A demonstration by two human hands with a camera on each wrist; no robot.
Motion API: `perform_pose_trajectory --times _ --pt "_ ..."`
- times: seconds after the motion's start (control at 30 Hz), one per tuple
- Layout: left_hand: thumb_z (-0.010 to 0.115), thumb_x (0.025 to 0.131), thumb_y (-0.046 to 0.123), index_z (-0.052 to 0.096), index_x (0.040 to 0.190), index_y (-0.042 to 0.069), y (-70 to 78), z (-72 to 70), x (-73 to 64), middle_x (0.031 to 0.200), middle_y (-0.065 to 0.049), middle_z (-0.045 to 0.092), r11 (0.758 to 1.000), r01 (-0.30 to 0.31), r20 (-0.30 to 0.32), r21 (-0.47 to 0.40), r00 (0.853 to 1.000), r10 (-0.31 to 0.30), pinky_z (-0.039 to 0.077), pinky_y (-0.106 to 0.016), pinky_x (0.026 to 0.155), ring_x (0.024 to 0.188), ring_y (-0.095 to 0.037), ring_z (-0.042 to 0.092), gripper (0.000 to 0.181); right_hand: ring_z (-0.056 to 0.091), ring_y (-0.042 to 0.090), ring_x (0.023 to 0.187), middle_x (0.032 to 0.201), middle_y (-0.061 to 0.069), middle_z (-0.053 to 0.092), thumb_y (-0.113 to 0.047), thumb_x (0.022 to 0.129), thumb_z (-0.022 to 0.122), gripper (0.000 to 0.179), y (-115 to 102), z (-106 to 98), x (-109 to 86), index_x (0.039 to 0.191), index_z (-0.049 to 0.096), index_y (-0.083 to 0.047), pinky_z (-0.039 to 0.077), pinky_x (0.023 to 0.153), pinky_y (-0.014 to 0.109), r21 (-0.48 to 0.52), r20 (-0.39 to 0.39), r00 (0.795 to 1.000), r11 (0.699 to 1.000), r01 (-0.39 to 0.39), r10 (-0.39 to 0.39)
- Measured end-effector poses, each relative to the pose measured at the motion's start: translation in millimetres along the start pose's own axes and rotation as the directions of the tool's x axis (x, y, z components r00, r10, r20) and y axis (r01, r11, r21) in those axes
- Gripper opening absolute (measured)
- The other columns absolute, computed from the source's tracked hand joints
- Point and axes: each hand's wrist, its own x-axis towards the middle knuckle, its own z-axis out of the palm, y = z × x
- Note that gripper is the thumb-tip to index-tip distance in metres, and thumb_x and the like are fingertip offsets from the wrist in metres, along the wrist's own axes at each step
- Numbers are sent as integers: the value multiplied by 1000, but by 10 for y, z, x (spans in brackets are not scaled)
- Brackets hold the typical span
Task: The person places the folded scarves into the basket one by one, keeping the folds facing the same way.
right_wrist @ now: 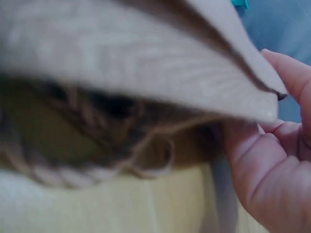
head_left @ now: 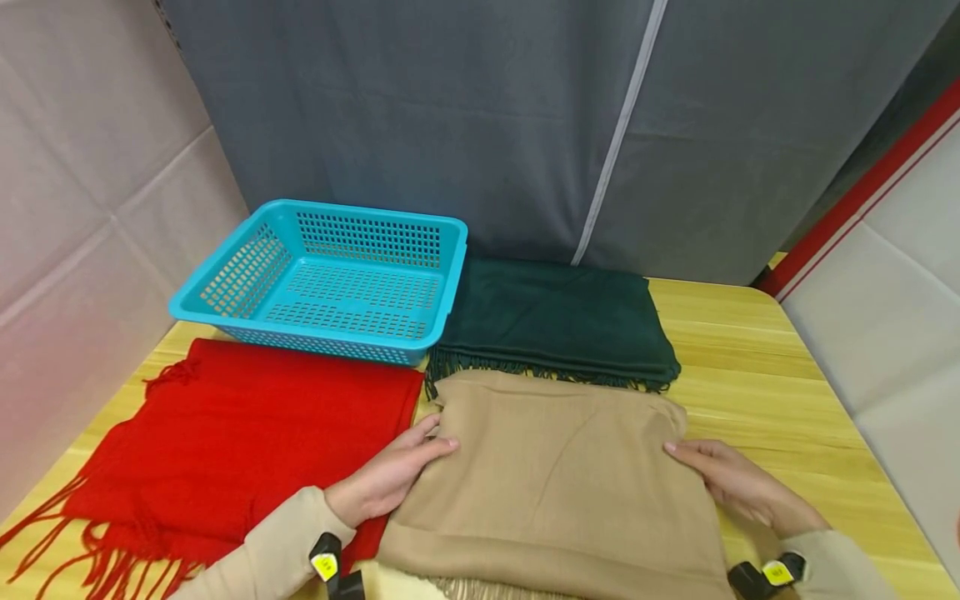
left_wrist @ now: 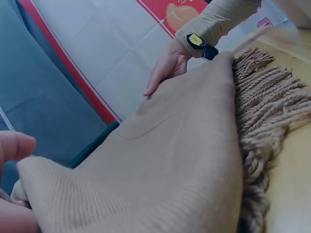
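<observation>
A folded beige scarf (head_left: 558,483) with twisted fringe (left_wrist: 272,92) lies in front of me, partly lifted off the wooden table. My left hand (head_left: 397,467) grips its left edge, thumb on top and the other fingers behind or beneath. On the opposite edge my right hand (head_left: 738,483) holds the cloth the same way. The right wrist view shows the folded layers between the right thumb (right_wrist: 286,73) and the fingers underneath. To the left a red fringed scarf (head_left: 262,433) lies spread under my left forearm. Behind the beige one sits a folded dark green scarf (head_left: 562,317).
A turquoise plastic basket (head_left: 352,283) with slotted walls stands at the back left, against the red scarf's far edge. Grey curtain (head_left: 450,125) closes the back. Pale panels (head_left: 97,208) border the wooden table (head_left: 765,358) at both sides.
</observation>
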Motion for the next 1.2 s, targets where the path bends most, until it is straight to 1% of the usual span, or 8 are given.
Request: perform_pose_trajectory --times 0.2,0.37,0.63,0.77,0.9,0.97,1.07,1.2 --pt "50 90 23 13 140 12 34 8 -6 124 -14 43 1000 -17 14 6 1000 17 43 -32 84 102 -20 51 63 59 24 91 103 12 60 -21 98 31 33 7 7 -24 113 53 -1 49 75 39 -3 -15 1000 1000 -4 4" --pt "49 91 21 10 140 10 54 16 -17 130 -14 37 999 -47 30 -1 998 47 41 -31 87 106 -18 47 63 59 24 93 104 13 60 -21 99 28 34 -9 3 -44 114 53 -3 49 76 40 24 12 1000 1000 -12 12" --pt "44 93 24 13 139 12 40 -3 -20 123 -8 38 988 -22 15 -154 1000 24 39 -33 88 106 -16 45 57 58 24 95 106 14 60 -22 99 26 34 -48 34 -56 114 51 -5 47 79 40 80 52 999 997 -13 9" --pt "41 95 26 22 133 9 36 2 -27 114 -3 45 965 7 24 -261 1000 -1 41 -32 87 100 -14 49 46 56 27 98 109 14 57 -25 99 28 38 -33 77 -45 123 40 1 46 81 43 45 -5 1000 999 -21 22" --pt "37 95 28 32 121 10 47 20 -47 105 0 52 929 49 69 -368 997 -26 42 -31 84 94 -13 53 31 53 25 102 119 13 49 -30 97 33 64 -22 129 -30 136 2 11 44 83 45 -44 -124 991 997 -58 53" --pt "36 95 30 34 117 13 52 30 -54 103 1 53 911 67 89 -407 995 -33 42 -30 83 92 -12 53 28 51 23 104 123 13 44 -31 96 35 71 -26 148 -24 136 -10 7 43 84 45 -81 -158 986 994 -74 60" --pt "35 95 33 39 110 14 53 45 -57 98 3 56 883 100 110 -459 992 -55 42 -29 81 89 -11 54 25 51 24 105 124 12 42 -27 97 36 70 -28 163 -18 137 -13 2 43 84 45 -105 -143 989 993 -52 36" --pt "36 94 35 45 104 14 41 50 -63 94 5 58 853 143 125 -503 988 -92 42 -27 80 87 -9 55 25 52 28 103 119 11 49 -25 97 35 67 -22 176 -2 137 -9 4 44 83 46 -76 -94 995 997 -30 23"
